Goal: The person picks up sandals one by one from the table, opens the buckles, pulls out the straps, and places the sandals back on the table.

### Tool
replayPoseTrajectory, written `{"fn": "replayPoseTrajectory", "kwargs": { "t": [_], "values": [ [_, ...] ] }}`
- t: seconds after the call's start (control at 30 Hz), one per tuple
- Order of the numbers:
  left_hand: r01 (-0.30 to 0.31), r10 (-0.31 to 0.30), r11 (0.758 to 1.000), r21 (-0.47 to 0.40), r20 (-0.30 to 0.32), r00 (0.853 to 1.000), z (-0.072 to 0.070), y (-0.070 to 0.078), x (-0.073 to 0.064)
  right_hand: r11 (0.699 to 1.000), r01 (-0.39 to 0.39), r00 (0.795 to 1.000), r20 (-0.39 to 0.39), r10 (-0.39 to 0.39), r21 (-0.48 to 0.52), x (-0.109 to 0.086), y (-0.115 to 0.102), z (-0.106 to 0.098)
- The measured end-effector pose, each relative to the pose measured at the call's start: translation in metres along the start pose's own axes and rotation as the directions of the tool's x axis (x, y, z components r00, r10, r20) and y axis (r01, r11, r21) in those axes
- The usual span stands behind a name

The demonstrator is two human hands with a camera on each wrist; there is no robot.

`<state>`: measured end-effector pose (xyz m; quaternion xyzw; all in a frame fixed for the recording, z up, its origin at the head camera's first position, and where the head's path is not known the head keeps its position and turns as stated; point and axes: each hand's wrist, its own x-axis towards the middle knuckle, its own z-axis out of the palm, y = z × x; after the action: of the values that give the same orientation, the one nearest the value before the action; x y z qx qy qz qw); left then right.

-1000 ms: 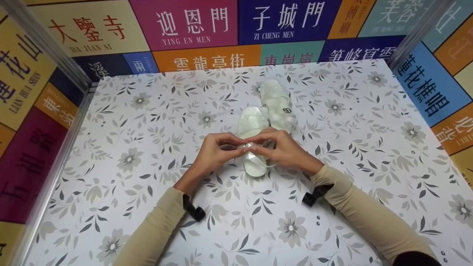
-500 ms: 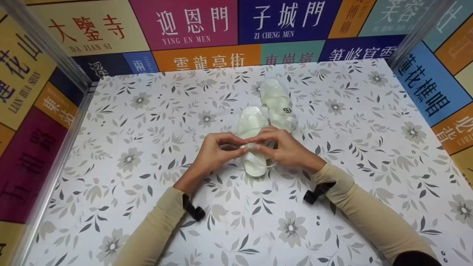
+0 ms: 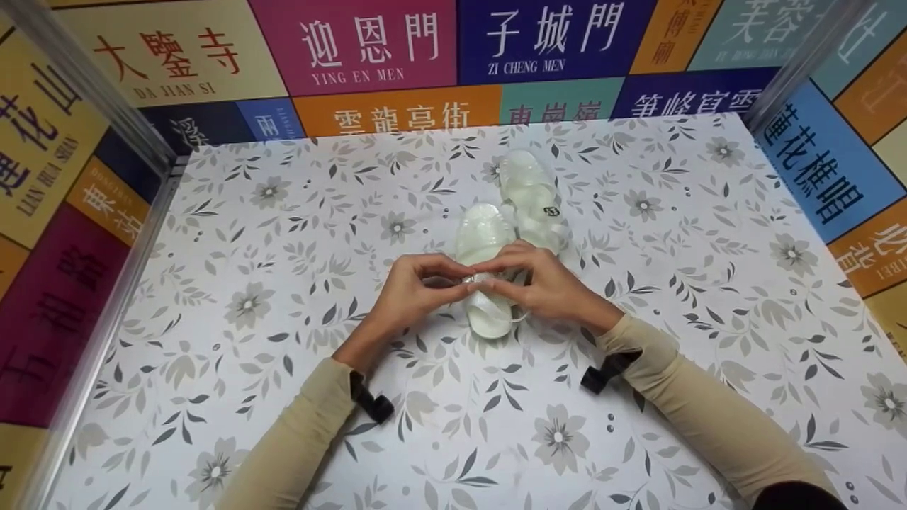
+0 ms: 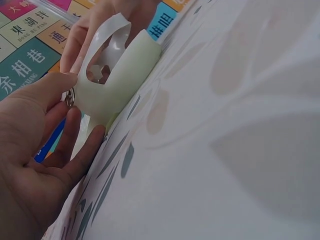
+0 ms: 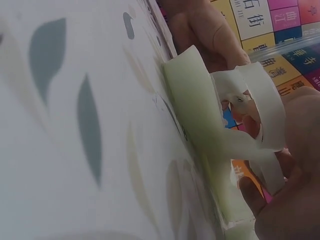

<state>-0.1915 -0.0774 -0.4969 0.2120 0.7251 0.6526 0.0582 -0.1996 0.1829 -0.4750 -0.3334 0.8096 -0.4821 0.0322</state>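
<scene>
A pale white-green sandal [image 3: 489,324] lies on the patterned surface, its strap pinched between fingertips from both sides. My left hand [image 3: 409,289] holds the strap from the left, thumb and index finger by a round metallic buckle [image 4: 70,97]. From the right, my right hand [image 3: 551,285] pinches the strap at almost the same spot, its fingertips meeting the left ones. In the right wrist view, the loose loop of the strap [image 5: 270,102] arches up beside the sole [image 5: 192,95]. The fingers hide much of the buckle.
The matching sandal [image 3: 526,171], with a small dark mark, lies just beyond and right of the first. A white floral tabletop [image 3: 340,453] spreads around them. Colourful lettered panels [image 3: 375,42] stand along the back and sides, with metal corner posts [image 3: 106,85].
Both hands stay at the strap in nearly the same place. Only the right thumb and fingertips shift slightly; the sandals lie as before.
</scene>
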Motion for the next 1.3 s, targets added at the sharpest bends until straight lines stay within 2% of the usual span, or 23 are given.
{"fn": "replayPoseTrajectory", "kwargs": {
  "t": [0.17,0.4,0.73,0.87,1.03,1.17,1.3],
  "values": [
    [-0.004,0.004,1.0,-0.004,0.006,1.0,-0.001,-0.001,0.0,1.0,0.021,1.0,0.011,-0.021,-0.013,0.0,0.002,-0.001],
    [-0.004,0.004,1.0,-0.006,0.004,1.0,0.0,-0.001,0.0,0.999,-0.012,0.999,0.03,0.013,-0.032,0.0,0.0,-0.004],
    [0.004,-0.004,1.0,-0.025,0.001,1.0,-0.001,-0.001,0.0,0.998,-0.02,0.999,0.033,0.022,-0.055,0.0,-0.002,-0.011],
    [0.006,-0.006,1.0,-0.016,-0.007,1.0,-0.001,-0.001,0.0,0.999,-0.024,0.999,0.021,0.025,-0.044,0.001,-0.002,-0.014],
    [0.013,-0.013,1.0,-0.005,-0.009,1.0,-0.002,-0.002,-0.001,1.0,0.011,1.0,-0.004,-0.011,-0.014,0.002,-0.001,-0.016],
    [0.024,-0.025,0.999,-0.033,-0.009,1.0,-0.002,-0.002,0.0,0.999,0.037,0.999,-0.03,-0.038,-0.01,0.003,-0.001,-0.017],
    [0.038,-0.04,0.996,-0.078,-0.013,0.999,-0.002,-0.001,0.0,0.999,0.024,0.999,-0.044,-0.026,-0.033,0.003,-0.003,-0.02]
  ]
}}
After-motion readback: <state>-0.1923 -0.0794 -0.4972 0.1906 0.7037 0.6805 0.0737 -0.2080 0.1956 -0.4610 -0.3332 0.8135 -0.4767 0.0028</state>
